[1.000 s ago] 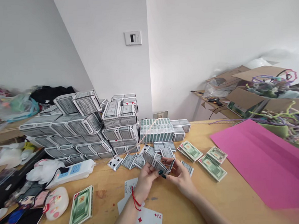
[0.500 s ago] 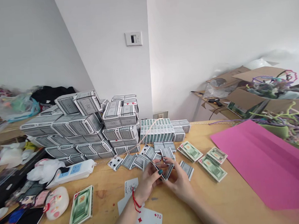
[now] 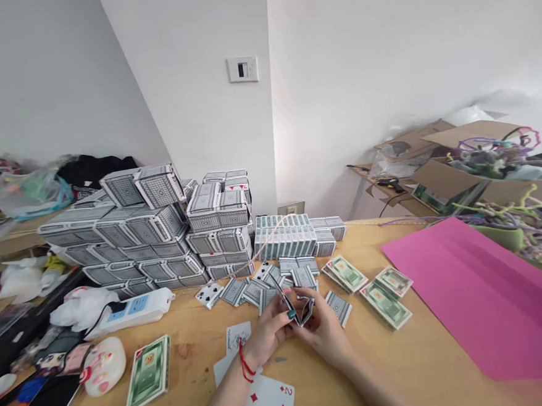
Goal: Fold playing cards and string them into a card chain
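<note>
Between both hands are folded playing cards [image 3: 305,315], bent into an angular shape that is partly hidden by fingers. My left hand [image 3: 271,330], with a red string on its wrist, is closed on the left side of them, thumb toward me. My right hand [image 3: 325,329] curls round their right side. Just beyond lie several loose playing cards [image 3: 234,292], mostly grey backs up. Under my left forearm lie a joker card [image 3: 237,335] and a two of diamonds [image 3: 270,401], both face up.
Stacked blocks of folded cards [image 3: 138,228] stand at the back left, beside a row of green-edged card packs [image 3: 285,236]. Green card boxes [image 3: 386,303] and a pink sheet [image 3: 458,301] lie right. A power strip [image 3: 134,311] and a green box [image 3: 148,375] lie left.
The folded cards have been bent further, and their upright flap has shifted right and tilted inward. Both hands stay in nearly the same place, still gripping them.
</note>
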Tool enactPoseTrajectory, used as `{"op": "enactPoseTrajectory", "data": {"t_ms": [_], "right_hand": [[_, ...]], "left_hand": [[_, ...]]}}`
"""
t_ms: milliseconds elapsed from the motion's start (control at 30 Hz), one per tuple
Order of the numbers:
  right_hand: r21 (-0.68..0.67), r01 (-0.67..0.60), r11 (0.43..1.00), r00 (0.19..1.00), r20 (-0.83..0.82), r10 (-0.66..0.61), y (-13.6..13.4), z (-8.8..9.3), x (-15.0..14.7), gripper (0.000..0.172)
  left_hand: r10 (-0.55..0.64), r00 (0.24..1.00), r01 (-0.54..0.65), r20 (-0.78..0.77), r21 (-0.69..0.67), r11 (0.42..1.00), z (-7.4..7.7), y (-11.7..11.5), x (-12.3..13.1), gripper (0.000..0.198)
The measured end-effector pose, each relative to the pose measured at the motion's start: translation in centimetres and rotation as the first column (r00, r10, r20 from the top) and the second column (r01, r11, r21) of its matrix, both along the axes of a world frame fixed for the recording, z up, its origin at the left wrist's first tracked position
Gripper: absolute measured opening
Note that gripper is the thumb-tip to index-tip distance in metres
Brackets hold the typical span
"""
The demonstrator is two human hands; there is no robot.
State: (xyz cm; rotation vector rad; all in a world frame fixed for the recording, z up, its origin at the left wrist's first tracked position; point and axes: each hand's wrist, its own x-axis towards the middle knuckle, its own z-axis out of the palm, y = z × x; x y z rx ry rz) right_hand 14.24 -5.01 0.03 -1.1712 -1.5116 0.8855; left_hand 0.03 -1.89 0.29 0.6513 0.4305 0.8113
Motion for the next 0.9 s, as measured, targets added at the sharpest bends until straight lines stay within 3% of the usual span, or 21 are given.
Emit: {"op": "enactPoseTrajectory", "data": {"t_ms": [167,300,333,467,600,667,800,900], "right_hand": [[0.040,-0.061,0.997,0.997,-0.049,0.063,0.1,0.5,0.2,0.051],[0.159,-0.048,0.986,0.999,0.014,0.046,0.4,0.4,0.7,0.008],[0.166,-0.047,0.985,0.999,0.028,0.043,0.4,0.4,0.8,0.004],[0.155,-0.052,0.986,0.995,0.097,0.037,0.3,0.1,0.9,0.018],[0.113,-0.032,0.993,0.992,0.121,0.018,0.2,0.0,0.5,0.013],[0.076,0.024,0.997,0.996,0.079,-0.030,0.2,-0.2,0.2,0.006],[0.031,0.173,0.984,0.985,0.016,-0.174,0.3,-0.2,-0.1,0.025],[0.036,0.142,0.989,0.982,0.119,-0.146,-0.2,0.5,-0.3,0.021]], "left_hand": [[0.021,0.999,-0.020,0.033,-0.023,1.000,-0.6,0.2,0.0,0.039],[0.058,0.998,-0.058,-0.017,0.003,0.998,-0.6,0.4,0.0,0.038],[0.055,0.997,-0.054,-0.045,0.017,0.998,-0.6,0.4,0.0,0.038],[0.015,0.990,-0.007,-0.137,0.056,0.998,-0.3,0.4,0.0,0.035],[-0.001,0.987,0.009,-0.161,0.050,0.999,-0.5,0.4,0.3,0.034],[0.029,0.990,-0.027,-0.136,0.019,0.999,-0.6,0.4,0.4,0.034],[0.136,0.990,-0.138,-0.032,-0.080,0.987,-0.6,0.8,0.0,0.035],[0.237,0.971,-0.232,0.021,-0.134,0.963,-0.2,1.5,-1.0,0.035]]}}
